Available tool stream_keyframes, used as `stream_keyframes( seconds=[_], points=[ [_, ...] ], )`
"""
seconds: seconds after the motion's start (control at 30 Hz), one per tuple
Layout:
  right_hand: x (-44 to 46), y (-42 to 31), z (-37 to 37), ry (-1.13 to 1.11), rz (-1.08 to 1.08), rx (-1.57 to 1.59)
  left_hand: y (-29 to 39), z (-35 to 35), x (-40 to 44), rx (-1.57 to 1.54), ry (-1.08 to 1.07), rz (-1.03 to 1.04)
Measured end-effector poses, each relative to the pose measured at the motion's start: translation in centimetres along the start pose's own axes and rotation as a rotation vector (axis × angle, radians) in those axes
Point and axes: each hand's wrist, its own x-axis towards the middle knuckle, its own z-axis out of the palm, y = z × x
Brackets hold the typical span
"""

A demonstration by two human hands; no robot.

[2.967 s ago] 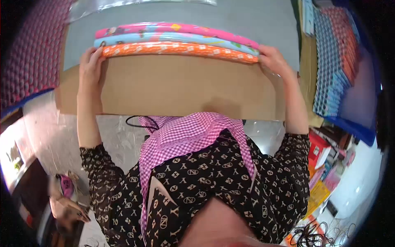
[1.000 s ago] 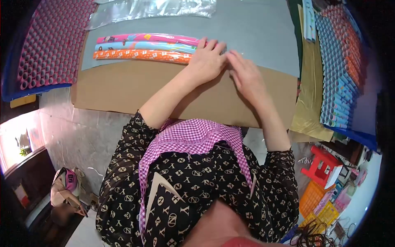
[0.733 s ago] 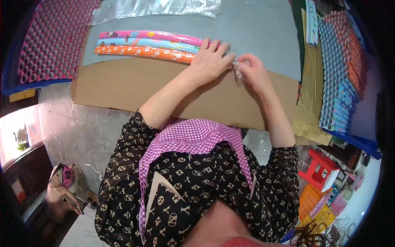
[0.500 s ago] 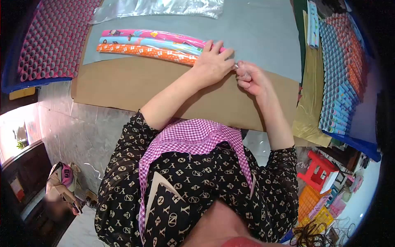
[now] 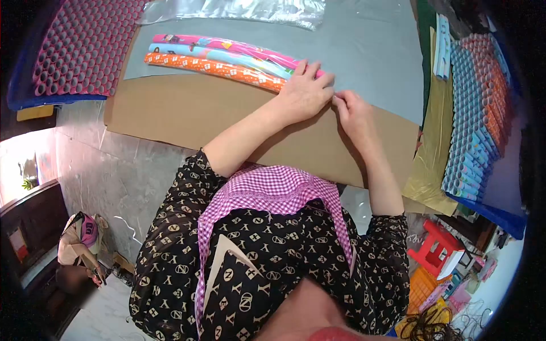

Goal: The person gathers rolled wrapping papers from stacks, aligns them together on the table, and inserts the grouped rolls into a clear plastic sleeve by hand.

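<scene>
Three patterned wrapping paper rolls lie side by side in a clear plastic sleeve: a pink roll point(image 5: 244, 49) at the back, a light blue roll point(image 5: 227, 57) in the middle and an orange roll point(image 5: 213, 69) in front. My left hand point(image 5: 306, 95) is closed over their right end, fingers bent across the rolls. Just beyond that end, my right hand point(image 5: 355, 111) is close to the left fingers, with thumb and forefinger pinched at the sleeve's end. The bit of plastic between those fingertips is mostly hidden.
Under the rolls are a grey sheet point(image 5: 375, 74) and brown cardboard point(image 5: 170, 108). A clear plastic sheet point(image 5: 239, 11) lies at the back. Stacked pink rolls point(image 5: 85, 51) stand left, blue and orange rolls point(image 5: 478, 102) right. A red stool point(image 5: 435, 247) and another person point(image 5: 79, 244) are below.
My right hand has turned, its fingers now pinching lower and closer to the left hand. The left hand keeps its place on the rolls. The whole view has shifted slightly.
</scene>
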Motion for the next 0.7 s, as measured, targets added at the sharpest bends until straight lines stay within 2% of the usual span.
stream_keyframes(
  seconds=[0.07,0.13,0.2,0.23,0.27,0.3,0.33,0.4,0.43,0.57,0.63,0.7],
  points=[
    [0.7,0.2,0.0,0.034,0.010,0.042,-0.3,-0.2,0.0,0.036,-0.023,0.011],
    [1.8,0.6,-0.5,-0.247,0.557,0.618,-0.5,-0.2,0.0,-0.133,0.096,0.029],
    [2.7,0.8,-0.4,-0.225,0.597,0.665,-1.6,-0.9,-0.1,-0.256,0.133,-0.002],
    [3.0,1.3,-0.4,-0.323,0.709,0.848,-2.3,-1.3,-0.3,-0.378,0.166,-0.037],
    [2.8,1.6,-0.6,-0.416,0.823,1.036,-3.4,-1.8,-0.5,-0.367,0.233,-0.058],
    [2.9,0.2,-1.0,-0.360,0.867,1.132,-4.9,-2.1,-0.9,-0.359,0.297,-0.079],
    [2.9,0.6,-0.8,-0.343,0.885,1.129,-6.5,-2.8,-1.4,-0.363,0.259,-0.125],
    [3.7,1.7,-0.5,-0.445,1.027,1.430,-9.1,-3.9,-3.0,-0.285,0.212,-0.210],
    [3.8,1.5,-0.5,-0.425,1.124,1.514,-10.2,-4.4,-3.9,-0.205,0.203,-0.250],
    [3.6,2.5,0.1,-0.405,1.176,1.614,-14.6,-5.9,-7.7,-0.042,0.155,-0.326],
    [3.4,2.4,0.2,-0.370,1.189,1.615,-17.8,-6.2,-10.3,0.076,0.200,-0.483],
    [3.5,1.7,0.6,-0.064,1.320,1.458,-22.1,-6.9,-13.5,0.214,0.323,-0.517]
  ],
)
